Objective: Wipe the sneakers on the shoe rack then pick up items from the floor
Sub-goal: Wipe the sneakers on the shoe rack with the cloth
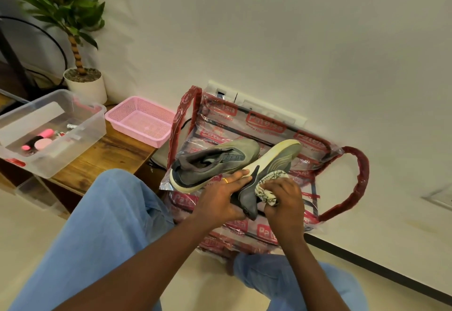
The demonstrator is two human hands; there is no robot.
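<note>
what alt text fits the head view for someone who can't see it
A person's left hand holds a grey sneaker while the right hand presses a patterned cloth to it. A second sneaker lies behind on a clear plastic bag with red handles; a pink basket and clear bin sit on a wooden table nearby.

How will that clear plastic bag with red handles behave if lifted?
Probably floppy: the clear plastic bag is creased, its red handle flops sideways. Likely slippery, being glossy; the unheld grey sneaker on it could slide off.
</note>
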